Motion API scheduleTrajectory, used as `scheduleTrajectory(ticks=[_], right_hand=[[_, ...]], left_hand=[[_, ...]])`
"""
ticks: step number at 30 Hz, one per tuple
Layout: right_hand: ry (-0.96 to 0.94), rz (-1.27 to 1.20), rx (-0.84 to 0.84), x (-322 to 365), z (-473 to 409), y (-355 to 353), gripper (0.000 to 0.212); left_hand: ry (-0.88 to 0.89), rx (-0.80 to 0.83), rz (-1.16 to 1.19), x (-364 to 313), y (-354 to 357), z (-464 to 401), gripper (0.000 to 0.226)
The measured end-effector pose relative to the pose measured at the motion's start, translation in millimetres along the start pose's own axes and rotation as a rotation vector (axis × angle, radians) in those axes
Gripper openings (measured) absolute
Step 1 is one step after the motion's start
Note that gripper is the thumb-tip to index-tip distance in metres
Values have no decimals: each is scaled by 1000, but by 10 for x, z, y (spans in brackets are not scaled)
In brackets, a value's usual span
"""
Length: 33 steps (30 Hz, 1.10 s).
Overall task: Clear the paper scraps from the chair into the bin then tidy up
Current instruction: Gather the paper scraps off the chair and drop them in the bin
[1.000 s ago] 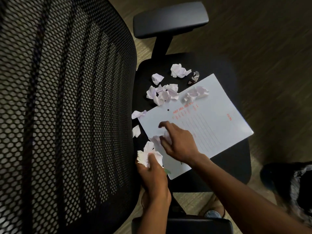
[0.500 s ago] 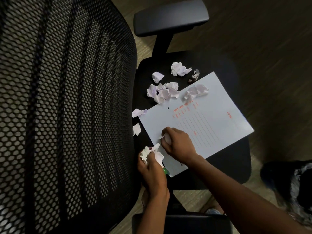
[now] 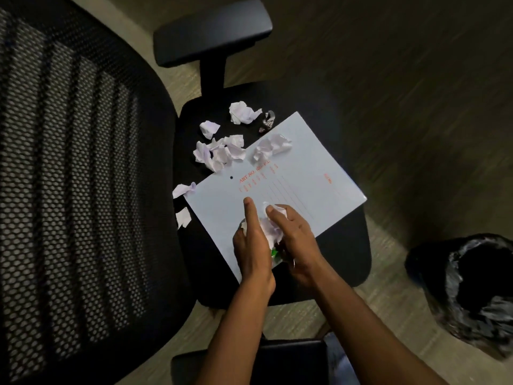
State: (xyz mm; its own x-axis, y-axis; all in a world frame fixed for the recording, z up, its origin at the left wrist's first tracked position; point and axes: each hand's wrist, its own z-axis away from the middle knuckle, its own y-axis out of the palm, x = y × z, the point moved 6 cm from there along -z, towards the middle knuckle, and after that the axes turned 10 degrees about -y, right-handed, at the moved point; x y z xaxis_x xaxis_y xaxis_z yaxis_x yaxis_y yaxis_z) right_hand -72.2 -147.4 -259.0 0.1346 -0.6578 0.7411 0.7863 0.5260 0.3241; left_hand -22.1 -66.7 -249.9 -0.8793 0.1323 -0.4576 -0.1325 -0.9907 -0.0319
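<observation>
Both hands meet over the near corner of the blue folder (image 3: 291,187). Left hand (image 3: 251,250) cups a wad of crumpled paper scraps (image 3: 270,232), forefinger stretched flat on the folder; right hand (image 3: 294,240) presses the wad from the other side, fingertips pinching a scrap at its top. Something green shows between the palms — cannot tell what.

Left to right on the chair seat (image 3: 349,262): two loose scraps (image 3: 183,202) at the folder's left edge, a cluster (image 3: 219,152) further back, one ball (image 3: 272,147) on the folder. Lined bin (image 3: 469,290) stands on the floor, well right of the chair.

Judgement: compact the wad firmly before lifting — loose edges will likely shed. Keep palms closed under it during transfer.
</observation>
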Motion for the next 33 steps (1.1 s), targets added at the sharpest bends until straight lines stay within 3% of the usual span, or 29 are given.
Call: scheduleTrajectory(ticks=[3,5,7,9,14,19,25,29,33], right_hand=[[-227,201,-107,205,86,-414,23],[-282,242,-190,273,138,-737,28],[-268,143,-268,323,184,-1074,31],[-213,-110,-349,369,228,-1422,32],[-180,-426,-621,532,455,-2502,31],[-132,-833,-651,671,689,-3455,29],[-235,-825,-829,723,915,-4638,63],[-225,-755,-938,520,903,-5298,39],[-92,-676,-986,214,823,-5713,53]], left_hand=[[-19,67,-59,183,369,138,37],[-5,101,-129,328,661,237,20],[42,153,-203,499,997,347,13],[78,239,-268,729,1355,470,11],[159,437,-506,1447,2202,837,20],[319,535,-579,2200,2919,1212,46],[288,601,-781,3155,3519,1299,46],[277,543,-950,3613,3761,1111,33],[243,493,-1095,3970,3917,813,34]])
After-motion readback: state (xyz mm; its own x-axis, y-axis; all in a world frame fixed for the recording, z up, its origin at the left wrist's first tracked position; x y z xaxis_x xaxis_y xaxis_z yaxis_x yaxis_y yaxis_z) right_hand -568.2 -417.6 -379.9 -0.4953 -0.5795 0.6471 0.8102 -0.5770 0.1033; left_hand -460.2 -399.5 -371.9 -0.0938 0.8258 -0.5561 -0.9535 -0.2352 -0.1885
